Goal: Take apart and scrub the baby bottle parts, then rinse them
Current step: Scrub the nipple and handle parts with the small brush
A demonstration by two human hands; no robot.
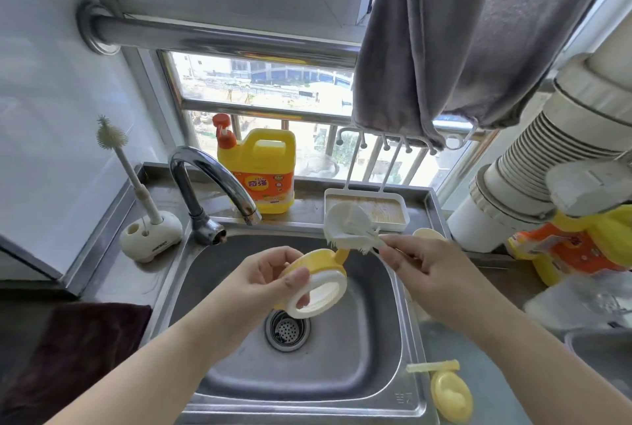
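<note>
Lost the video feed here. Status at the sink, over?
Left hand grips yellow collar ring over sink. Right hand holds white brush, bristles just above ring. Tap dry, nothing blocking.

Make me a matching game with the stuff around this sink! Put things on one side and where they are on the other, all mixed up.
Things:
1. yellow bottle collar
2. white brush
3. yellow detergent jug
4. silicone bottle brush

Places:
A. standing in a holder, left of the tap
B. held in the right hand
C. on the ledge behind the tap
D. held in the left hand, over the sink

Pairs: 1-D, 2-B, 3-C, 4-A
</note>
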